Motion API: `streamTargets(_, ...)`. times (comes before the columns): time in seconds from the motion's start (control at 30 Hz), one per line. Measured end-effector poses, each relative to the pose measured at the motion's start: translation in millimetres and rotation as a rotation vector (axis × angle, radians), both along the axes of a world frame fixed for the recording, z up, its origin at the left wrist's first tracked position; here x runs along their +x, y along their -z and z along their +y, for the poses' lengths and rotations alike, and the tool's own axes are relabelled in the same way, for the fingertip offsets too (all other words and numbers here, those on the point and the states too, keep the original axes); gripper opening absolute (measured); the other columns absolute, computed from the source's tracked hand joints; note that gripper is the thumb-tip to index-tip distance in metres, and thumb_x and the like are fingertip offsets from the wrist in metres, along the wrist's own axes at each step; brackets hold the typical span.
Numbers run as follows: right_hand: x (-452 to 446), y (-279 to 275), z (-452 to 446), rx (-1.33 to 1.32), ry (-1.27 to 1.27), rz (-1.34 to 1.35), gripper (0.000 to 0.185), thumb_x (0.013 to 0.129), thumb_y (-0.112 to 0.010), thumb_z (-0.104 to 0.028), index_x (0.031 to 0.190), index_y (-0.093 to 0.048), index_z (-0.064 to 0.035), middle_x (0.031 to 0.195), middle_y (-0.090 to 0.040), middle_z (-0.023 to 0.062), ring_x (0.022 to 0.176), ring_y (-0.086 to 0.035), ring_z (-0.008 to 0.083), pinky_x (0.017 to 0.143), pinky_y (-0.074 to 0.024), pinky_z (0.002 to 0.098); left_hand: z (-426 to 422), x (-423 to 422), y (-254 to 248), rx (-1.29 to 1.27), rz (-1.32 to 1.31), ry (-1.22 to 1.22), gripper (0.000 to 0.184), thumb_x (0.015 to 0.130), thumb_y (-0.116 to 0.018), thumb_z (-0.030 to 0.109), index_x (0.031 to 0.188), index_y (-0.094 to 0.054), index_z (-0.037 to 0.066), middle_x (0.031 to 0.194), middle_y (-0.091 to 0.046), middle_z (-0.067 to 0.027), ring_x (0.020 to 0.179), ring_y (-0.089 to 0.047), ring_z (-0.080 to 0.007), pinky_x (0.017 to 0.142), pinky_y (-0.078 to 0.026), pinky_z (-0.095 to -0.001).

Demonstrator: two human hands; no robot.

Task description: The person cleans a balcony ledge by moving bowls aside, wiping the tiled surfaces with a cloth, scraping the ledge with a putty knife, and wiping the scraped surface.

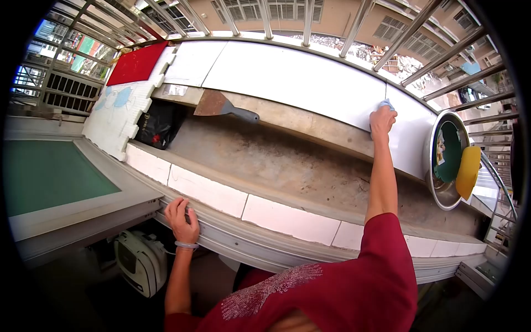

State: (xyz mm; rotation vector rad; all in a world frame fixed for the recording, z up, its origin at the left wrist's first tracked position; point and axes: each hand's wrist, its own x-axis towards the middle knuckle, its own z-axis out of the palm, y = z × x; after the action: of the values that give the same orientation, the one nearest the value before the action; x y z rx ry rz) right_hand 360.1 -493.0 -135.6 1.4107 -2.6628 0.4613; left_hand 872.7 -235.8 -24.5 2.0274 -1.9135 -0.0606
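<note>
My right hand (pixel 381 120) reaches out over the white tiled ledge (pixel 298 80), its fingers closed on a light blue cloth (pixel 386 103) pressed against the tile near a joint. My left hand (pixel 181 221) rests on the metal window track (pixel 221 224), fingers bent over its edge, with a bracelet at the wrist. Nothing shows in the left hand. A scraper (pixel 227 107) with a wide rusty blade and dark handle lies across the ledge's front edge, away from both hands.
On the right, a metal basin (pixel 430 149) holds a green item (pixel 449 152), with a yellow bowl (pixel 468 172) at its rim. Metal bars (pixel 308 22) line the far side. At left are white foam (pixel 113 124), a red sheet (pixel 137 63) and a black bag (pixel 157 124).
</note>
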Motion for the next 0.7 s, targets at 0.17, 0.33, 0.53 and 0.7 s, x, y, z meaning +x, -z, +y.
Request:
streamTargets(0.17, 198, 22, -56, -0.219, -0.524, 0.021, 0.026, 0.067, -0.054, 0.002, 0.089, -0.05, 0.0146, 0.089, -0.046, 0.0269, 0.081, -0.05, 0.0351, 0.067, -0.0469, 0.0395, 1, 0, -5, 0.023, 0.051, -0.008, 0.024, 0.076, -0.056, 0.004, 0.099, -0.059, 0.0, 0.108, -0.054, -0.0149, 0.104, -0.044, -0.0335, 0.091, -0.035, -0.0419)
streamTargets(0.33, 276, 1, -90, -0.084, -0.871, -0.557, 0.041, 0.071, -0.051, 0.0, 0.111, -0.057, -0.0058, 0.091, -0.051, 0.0273, 0.088, -0.053, 0.0397, 0.077, -0.0471, 0.0448, 8, 7, -3, 0.0, 0.086, 0.043, 0.025, 0.077, -0.054, 0.004, 0.101, -0.06, 0.0, 0.11, -0.055, -0.0163, 0.104, -0.046, -0.0344, 0.091, -0.036, -0.0423)
streamTargets(0.53, 56, 3, -70, -0.451, -0.367, -0.094, 0.041, 0.07, -0.05, 0.002, 0.11, -0.056, -0.0056, 0.097, -0.049, 0.0228, 0.088, -0.051, 0.0387, 0.077, -0.0444, 0.0446, 13, 24, -21, -0.004, 0.14, 0.088, 0.03, 0.082, -0.049, 0.012, 0.106, -0.055, -0.006, 0.112, -0.052, -0.0208, 0.103, -0.047, -0.0373, 0.091, -0.035, -0.0446)
streamTargets(0.7, -46, 30, -52, 0.01, 0.219, -0.168, 0.036, 0.077, -0.051, -0.013, 0.112, -0.055, -0.0047, 0.115, -0.042, 0.0298, 0.103, -0.044, 0.0456, 0.092, -0.0351, 0.0466, 2, 25, -10, -0.023, 0.14, 0.098, 0.037, 0.079, -0.05, 0.02, 0.106, -0.054, -0.005, 0.11, -0.051, -0.0206, 0.101, -0.046, -0.0381, 0.091, -0.034, -0.0456)
